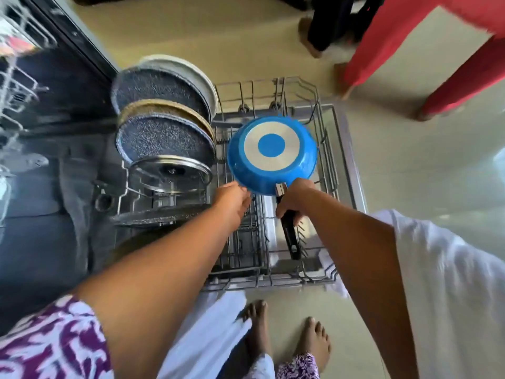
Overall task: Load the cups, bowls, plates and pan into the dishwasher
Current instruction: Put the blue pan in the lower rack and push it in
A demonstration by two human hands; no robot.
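A blue pan (272, 154) is turned upside down over the pulled-out lower dishwasher rack (347, 149), its silver base with a blue centre facing me. My right hand (293, 199) grips its black handle (290, 236). My left hand (232, 199) touches the pan's near rim; its fingertips are hidden under the rim. Several speckled dark plates (164, 140), a tan plate (164, 106) and a white plate (188, 72) stand upright in the rack's left side. A glass lid (169, 173) leans in front of them.
The open dishwasher tub (41, 187) lies to the left, with its upper rack (13, 77) at the top left. Red furniture legs (451, 77) and another person's feet (311, 39) are on the floor beyond the rack. My bare feet (287, 340) stand before it.
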